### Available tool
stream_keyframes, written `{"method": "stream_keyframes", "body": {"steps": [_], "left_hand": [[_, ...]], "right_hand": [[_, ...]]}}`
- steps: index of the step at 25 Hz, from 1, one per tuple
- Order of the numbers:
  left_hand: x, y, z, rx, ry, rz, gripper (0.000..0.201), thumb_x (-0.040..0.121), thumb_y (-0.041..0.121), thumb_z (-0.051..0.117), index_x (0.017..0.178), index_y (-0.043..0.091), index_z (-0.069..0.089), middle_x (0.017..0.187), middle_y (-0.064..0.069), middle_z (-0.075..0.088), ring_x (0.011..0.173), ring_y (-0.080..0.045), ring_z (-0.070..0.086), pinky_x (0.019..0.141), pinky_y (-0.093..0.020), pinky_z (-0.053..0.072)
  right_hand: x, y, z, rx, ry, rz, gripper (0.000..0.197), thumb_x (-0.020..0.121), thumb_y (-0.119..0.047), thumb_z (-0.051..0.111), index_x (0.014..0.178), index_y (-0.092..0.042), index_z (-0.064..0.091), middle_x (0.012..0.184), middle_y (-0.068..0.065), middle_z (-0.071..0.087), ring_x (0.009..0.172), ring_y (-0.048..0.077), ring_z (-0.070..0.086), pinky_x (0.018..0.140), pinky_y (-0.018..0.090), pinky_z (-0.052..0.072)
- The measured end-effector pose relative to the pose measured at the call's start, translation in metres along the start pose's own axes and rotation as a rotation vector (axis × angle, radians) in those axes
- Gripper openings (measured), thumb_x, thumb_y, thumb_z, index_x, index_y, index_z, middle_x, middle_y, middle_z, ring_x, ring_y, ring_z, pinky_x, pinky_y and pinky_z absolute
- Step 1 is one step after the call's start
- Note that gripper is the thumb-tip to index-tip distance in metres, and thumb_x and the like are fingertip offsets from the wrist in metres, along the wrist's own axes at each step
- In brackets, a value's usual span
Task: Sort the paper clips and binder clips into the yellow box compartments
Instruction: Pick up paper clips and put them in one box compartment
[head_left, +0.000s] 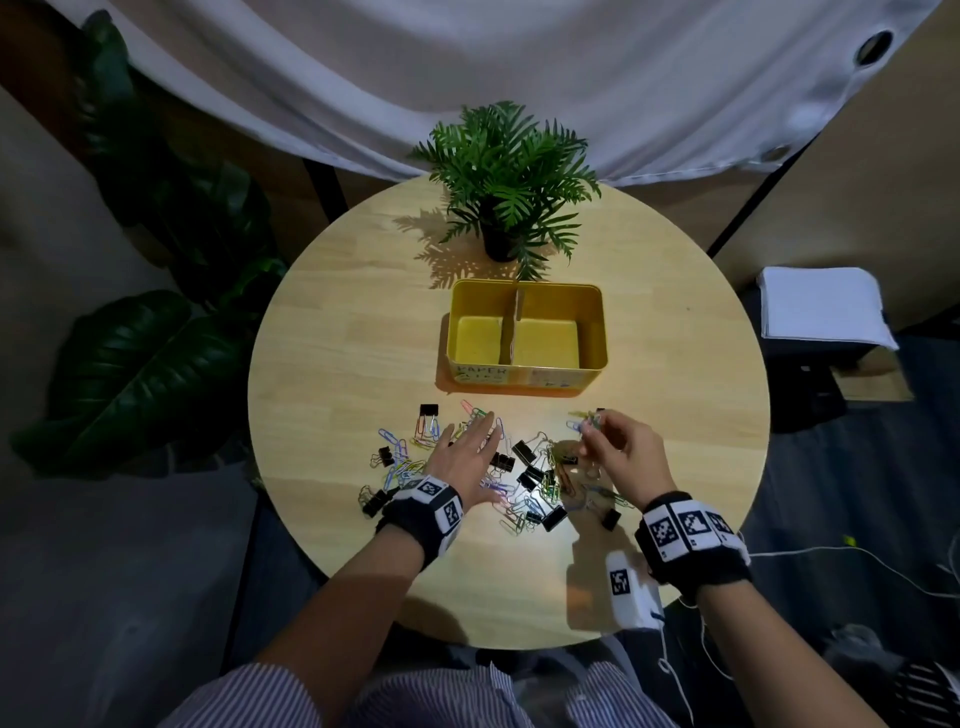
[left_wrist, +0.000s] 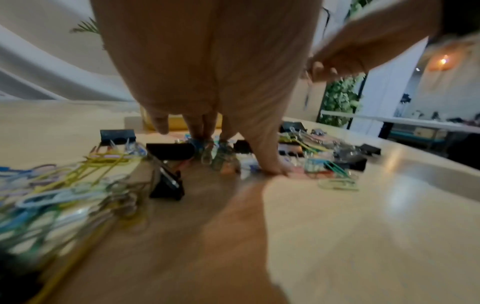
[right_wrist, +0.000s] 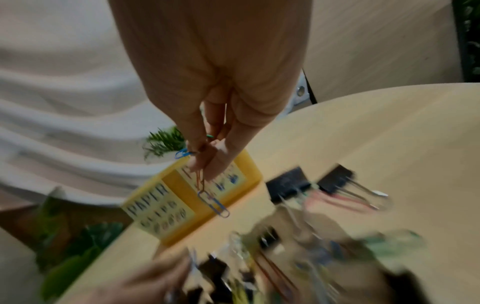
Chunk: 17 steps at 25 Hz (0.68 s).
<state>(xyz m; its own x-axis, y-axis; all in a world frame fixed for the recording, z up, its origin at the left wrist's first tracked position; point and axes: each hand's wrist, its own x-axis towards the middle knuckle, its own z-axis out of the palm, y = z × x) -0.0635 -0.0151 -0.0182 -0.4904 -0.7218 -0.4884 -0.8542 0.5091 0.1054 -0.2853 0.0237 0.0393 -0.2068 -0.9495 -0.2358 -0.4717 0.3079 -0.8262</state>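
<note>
- While our right hand (head_left: 621, 451) is hovering above the table's near right part, its thumb and fingertips (right_wrist: 207, 164) are pinching a small bunch of paper clips (head_left: 589, 420); in the right wrist view a blue one (right_wrist: 213, 203) is dangling from a reddish one below the pinch.
- We are resting our left hand (head_left: 470, 457) flat on the scattered pile (head_left: 519, 467) near the table's front edge, fingers straight and spread, holding nothing; the left wrist view is showing the thumb tip (left_wrist: 272, 166) pressing on the wood.
- The pile is mixing thin wire paper clips in yellow, blue, green, pink and white with black binder clips (head_left: 522, 451) whose silver wire handles are sticking out; one binder clip (head_left: 428, 411) is lying at the pile's far left corner.
- We are seeing the yellow box (head_left: 592, 332) sitting at the table's centre, beyond the pile, its cardboard divider (head_left: 511, 327) splitting it into a left and a right compartment, both showing bare yellow floor.
- A label reading "PAPER" (right_wrist: 152, 197) is facing us on the box's near wall, left side; the right label is too blurred to read.
- A potted fern (head_left: 511, 182) is standing at the round wooden table's (head_left: 337, 322) far edge, just behind the box.
</note>
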Motion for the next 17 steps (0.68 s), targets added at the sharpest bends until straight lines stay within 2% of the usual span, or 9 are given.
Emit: {"method": "stream_keyframes", "body": {"steps": [2, 4, 6, 7, 8, 10, 13, 15, 17], "left_hand": [[-0.007, -0.005, 0.004, 0.043, 0.044, 0.016, 0.07, 0.098, 0.021, 0.052, 0.153, 0.01, 0.01, 0.162, -0.01, 0.003, 0.149, -0.025, 0.013, 0.121, -0.04, 0.019], [-0.017, -0.013, 0.014, 0.014, 0.137, 0.016, 0.069, 0.087, -0.005, 0.059, 0.148, 0.009, 0.032, 0.158, -0.014, 0.025, 0.141, -0.028, 0.036, 0.108, -0.036, 0.04], [-0.022, -0.018, 0.017, 0.037, 0.143, 0.038, 0.06, 0.062, -0.003, 0.078, 0.119, 0.009, 0.066, 0.123, -0.014, 0.065, 0.108, -0.027, 0.066, 0.073, -0.032, 0.058], [-0.023, -0.018, 0.015, 0.088, 0.159, 0.058, 0.048, 0.056, -0.002, 0.08, 0.102, 0.008, 0.072, 0.102, -0.012, 0.072, 0.093, -0.026, 0.07, 0.06, -0.03, 0.057], [-0.021, -0.017, 0.009, 0.095, 0.122, 0.057, 0.037, 0.06, -0.004, 0.076, 0.095, 0.006, 0.071, 0.094, -0.011, 0.07, 0.088, -0.026, 0.067, 0.058, -0.03, 0.054], [-0.014, -0.013, -0.008, 0.068, 0.029, 0.015, 0.029, 0.076, -0.011, 0.059, 0.103, 0.0, 0.064, 0.102, -0.015, 0.062, 0.098, -0.031, 0.06, 0.07, -0.037, 0.052], [0.002, -0.013, -0.028, 0.039, -0.024, -0.003, 0.026, 0.084, -0.01, 0.053, 0.105, 0.0, 0.063, 0.105, -0.018, 0.063, 0.101, -0.034, 0.061, 0.082, -0.04, 0.052], [0.003, -0.019, -0.039, -0.182, 0.026, -0.072, 0.018, 0.087, -0.003, 0.058, 0.098, 0.004, 0.07, 0.102, -0.015, 0.068, 0.098, -0.03, 0.065, 0.086, -0.036, 0.053], [-0.003, -0.029, -0.053, -0.502, 0.149, -0.16, 0.011, 0.085, 0.005, 0.067, 0.092, 0.008, 0.075, 0.094, -0.009, 0.073, 0.086, -0.019, 0.067, 0.082, -0.027, 0.055]], "right_hand": [[0.012, -0.02, -0.002, 0.126, 0.02, -0.018, 0.009, 0.09, -0.02, 0.06, 0.084, -0.015, 0.064, 0.075, 0.005, 0.069, 0.072, 0.017, 0.069, 0.071, 0.034, 0.057], [0.03, -0.048, 0.002, 0.195, 0.03, -0.068, 0.007, 0.091, -0.019, 0.059, 0.088, -0.015, 0.064, 0.079, 0.003, 0.068, 0.077, 0.017, 0.069, 0.074, 0.032, 0.057], [0.053, -0.078, 0.015, 0.235, 0.027, -0.098, 0.007, 0.091, -0.017, 0.059, 0.091, -0.011, 0.063, 0.081, 0.002, 0.067, 0.076, 0.016, 0.068, 0.074, 0.029, 0.056], [0.064, -0.092, 0.024, 0.261, 0.022, -0.095, 0.009, 0.092, -0.015, 0.058, 0.092, -0.008, 0.063, 0.081, 0.003, 0.066, 0.072, 0.013, 0.067, 0.072, 0.027, 0.057], [0.077, -0.102, 0.032, 0.268, 0.016, -0.08, 0.011, 0.092, -0.014, 0.058, 0.093, -0.004, 0.063, 0.081, 0.006, 0.066, 0.067, 0.008, 0.066, 0.068, 0.023, 0.057], [0.1, -0.114, 0.05, 0.192, -0.047, -0.046, 0.017, 0.091, -0.015, 0.061, 0.095, 0.001, 0.065, 0.086, 0.011, 0.068, 0.063, 0.004, 0.065, 0.063, 0.017, 0.056], [0.121, -0.115, 0.057, -0.15, -0.135, 0.03, 0.032, 0.085, -0.028, 0.068, 0.105, -0.003, 0.068, 0.099, 0.01, 0.071, 0.085, 0.017, 0.067, 0.08, 0.031, 0.057], [0.113, -0.103, 0.049, -0.169, -0.02, -0.042, 0.028, 0.087, -0.025, 0.066, 0.109, -0.007, 0.067, 0.101, 0.007, 0.07, 0.086, 0.017, 0.065, 0.083, 0.034, 0.056], [0.088, -0.079, 0.039, -0.145, 0.132, -0.225, 0.017, 0.09, -0.017, 0.06, 0.104, -0.01, 0.067, 0.099, 0.005, 0.069, 0.085, 0.015, 0.064, 0.08, 0.037, 0.058]]}}
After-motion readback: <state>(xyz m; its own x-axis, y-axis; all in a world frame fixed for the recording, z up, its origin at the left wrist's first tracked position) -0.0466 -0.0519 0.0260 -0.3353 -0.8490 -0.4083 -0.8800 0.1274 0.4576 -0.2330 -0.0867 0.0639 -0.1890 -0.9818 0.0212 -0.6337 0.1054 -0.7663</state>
